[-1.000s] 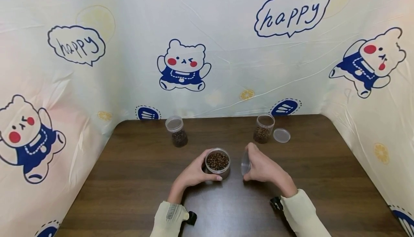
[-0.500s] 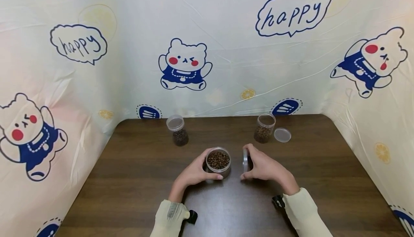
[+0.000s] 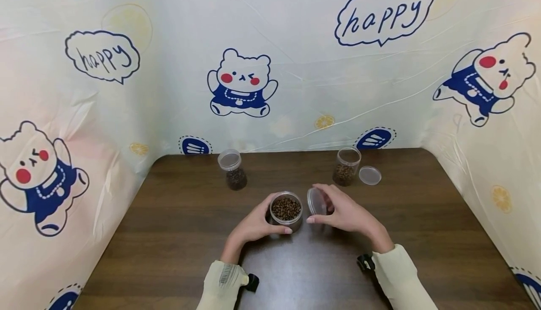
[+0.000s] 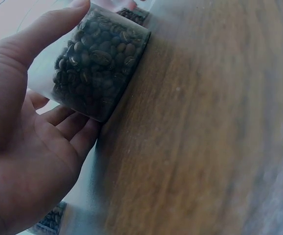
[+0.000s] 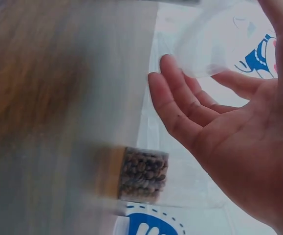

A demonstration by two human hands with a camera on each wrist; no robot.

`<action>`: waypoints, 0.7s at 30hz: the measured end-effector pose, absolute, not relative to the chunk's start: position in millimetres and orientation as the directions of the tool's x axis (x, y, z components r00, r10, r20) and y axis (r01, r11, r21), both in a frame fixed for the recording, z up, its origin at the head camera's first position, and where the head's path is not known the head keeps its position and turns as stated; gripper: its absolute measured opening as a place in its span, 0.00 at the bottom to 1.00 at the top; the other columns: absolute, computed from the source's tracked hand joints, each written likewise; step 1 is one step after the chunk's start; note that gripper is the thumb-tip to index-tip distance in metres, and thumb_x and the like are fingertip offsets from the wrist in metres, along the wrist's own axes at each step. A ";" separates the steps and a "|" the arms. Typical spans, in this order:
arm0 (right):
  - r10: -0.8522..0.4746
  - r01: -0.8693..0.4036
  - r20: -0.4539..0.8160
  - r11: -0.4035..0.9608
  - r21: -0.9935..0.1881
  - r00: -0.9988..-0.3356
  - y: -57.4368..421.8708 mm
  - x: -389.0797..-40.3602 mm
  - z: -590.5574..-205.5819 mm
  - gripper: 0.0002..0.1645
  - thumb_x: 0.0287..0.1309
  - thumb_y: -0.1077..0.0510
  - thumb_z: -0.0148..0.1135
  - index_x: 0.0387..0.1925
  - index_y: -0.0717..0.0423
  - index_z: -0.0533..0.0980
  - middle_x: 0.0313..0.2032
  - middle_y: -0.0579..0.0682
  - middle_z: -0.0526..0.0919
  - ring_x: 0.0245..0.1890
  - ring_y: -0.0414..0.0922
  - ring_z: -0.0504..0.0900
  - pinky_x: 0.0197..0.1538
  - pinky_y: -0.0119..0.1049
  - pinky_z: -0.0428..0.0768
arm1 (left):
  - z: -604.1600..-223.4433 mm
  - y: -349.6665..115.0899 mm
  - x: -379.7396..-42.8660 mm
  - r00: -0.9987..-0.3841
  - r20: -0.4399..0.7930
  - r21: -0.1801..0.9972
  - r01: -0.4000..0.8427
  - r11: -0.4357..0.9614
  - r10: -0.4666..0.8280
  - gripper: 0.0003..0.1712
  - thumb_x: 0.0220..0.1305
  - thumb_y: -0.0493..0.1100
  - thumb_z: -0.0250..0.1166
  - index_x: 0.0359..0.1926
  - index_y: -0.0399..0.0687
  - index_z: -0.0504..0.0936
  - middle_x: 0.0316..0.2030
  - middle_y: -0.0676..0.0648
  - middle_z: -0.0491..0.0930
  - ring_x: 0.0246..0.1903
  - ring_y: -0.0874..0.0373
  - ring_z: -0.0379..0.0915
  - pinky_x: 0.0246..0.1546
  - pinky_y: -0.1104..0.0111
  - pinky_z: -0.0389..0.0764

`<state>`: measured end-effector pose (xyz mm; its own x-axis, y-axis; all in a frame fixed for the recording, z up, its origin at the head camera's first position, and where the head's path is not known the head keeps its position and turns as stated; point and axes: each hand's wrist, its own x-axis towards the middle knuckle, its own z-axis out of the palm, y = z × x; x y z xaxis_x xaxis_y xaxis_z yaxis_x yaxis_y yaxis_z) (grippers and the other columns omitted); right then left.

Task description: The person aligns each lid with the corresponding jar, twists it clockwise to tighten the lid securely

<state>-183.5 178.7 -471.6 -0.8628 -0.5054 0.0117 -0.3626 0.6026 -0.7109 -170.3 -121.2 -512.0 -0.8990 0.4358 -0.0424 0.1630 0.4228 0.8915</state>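
Observation:
My left hand [image 3: 256, 223] grips a clear jar of coffee beans [image 3: 286, 209] from its left side, thumb across the near side. The jar stands on the table without a lid, and brown beans show through its wall in the left wrist view. To its right, my right hand [image 3: 344, 210] holds a clear round lid [image 3: 316, 201] by the edge between thumb and fingers. The lid is tilted, its flat face turned toward the jar and apart from it. In the right wrist view the lid [image 5: 205, 46] looks pale and blurred.
At the back left of the brown table [image 3: 177, 235] stands a lidded jar of dark beans [image 3: 235, 177]. A part-filled open jar [image 3: 345, 171] is at the back right, with a flat clear lid [image 3: 370, 175] lying beside it. A printed cloth [image 3: 296, 65] hangs behind the table.
My right hand has moved left and slightly away from me toward the jar, and the lid has turned from edge-on to tilted. My left hand keeps its grip on the jar.

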 end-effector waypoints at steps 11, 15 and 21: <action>-0.506 -0.436 0.094 0.617 -0.655 -0.857 162.1 -177.5 -455.0 0.57 0.56 0.29 0.74 0.77 0.51 0.65 0.57 0.50 0.73 0.48 0.43 0.75 0.48 0.38 0.77 | -512.9 -122.0 -170.3 -0.896 -0.034 0.891 0.172 0.419 0.442 0.55 0.52 0.54 0.85 0.77 0.68 0.63 0.70 0.57 0.73 0.68 0.58 0.72 0.73 0.52 0.69; -0.543 -0.477 0.122 0.582 -0.658 -0.831 153.1 -177.1 -452.5 0.55 0.56 0.33 0.76 0.78 0.50 0.65 0.61 0.49 0.71 0.56 0.44 0.74 0.55 0.43 0.81 | -513.5 -121.9 -170.0 -0.895 -0.039 0.893 0.168 0.416 0.444 0.55 0.53 0.55 0.84 0.77 0.68 0.62 0.70 0.57 0.73 0.67 0.58 0.72 0.71 0.53 0.70; -0.579 -0.531 0.171 0.539 -0.654 -0.797 140.1 -179.4 -450.9 0.54 0.55 0.37 0.79 0.77 0.47 0.66 0.62 0.48 0.70 0.61 0.44 0.69 0.58 0.45 0.82 | -513.0 -123.8 -170.2 -0.898 -0.040 0.891 0.167 0.422 0.439 0.56 0.52 0.55 0.84 0.77 0.67 0.62 0.70 0.56 0.74 0.67 0.58 0.72 0.70 0.54 0.71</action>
<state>-179.4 140.1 -450.9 -0.7973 -0.5788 0.1712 -0.5314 0.5385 -0.6539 -170.2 -123.8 -513.0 -0.8977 0.4389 -0.0397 0.1668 0.4217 0.8913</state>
